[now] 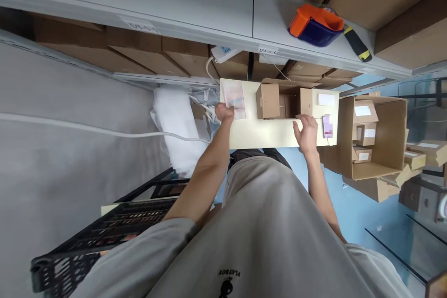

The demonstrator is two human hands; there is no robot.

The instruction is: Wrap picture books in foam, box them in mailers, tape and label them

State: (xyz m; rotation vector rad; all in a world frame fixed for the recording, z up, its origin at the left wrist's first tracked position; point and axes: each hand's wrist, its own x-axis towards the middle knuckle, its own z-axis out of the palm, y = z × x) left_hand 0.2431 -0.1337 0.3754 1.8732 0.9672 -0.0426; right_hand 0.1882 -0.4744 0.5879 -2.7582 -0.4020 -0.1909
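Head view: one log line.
left hand: at pinkish packet | right hand: at near right corner of carton | carton: open, on table | phone: right of carton

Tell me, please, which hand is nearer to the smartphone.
Right. The right hand is beside the smartphone, by the open cardboard box; the left hand is at the table's other end, by the pinkish packet.

I see a grey wall (pixel 77 88) on the L, lt-blue floor (pixel 330 191) on the R, grey shelves (pixel 195 0) w/ labels (pixel 268 50) up front, pale table (pixel 258 136) nr them.
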